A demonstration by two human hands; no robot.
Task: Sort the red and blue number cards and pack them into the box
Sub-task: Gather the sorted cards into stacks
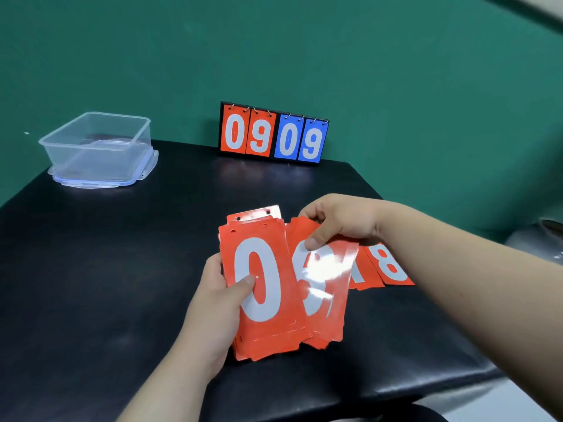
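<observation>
Editor: What do the hands hold?

Photographer: Left hand (213,300) grips a stack of red number cards (262,287), zero on top, with the thumb pressed on its face to keep it square. Right hand (338,223), just beside it, pinches a fanned batch of red cards (323,284) near the top edge, likely to merge them into the stack.

Editor: And the rest?

Photographer: Loose red cards (387,266), an 8 showing, lie on the table (91,284) under the right wrist. The clear plastic box (97,144) sits on its lid (100,181) well beyond the left hand, seemingly empty, so packing looks unstarted. The flip scoreboard (274,134) stands beyond both hands.
</observation>
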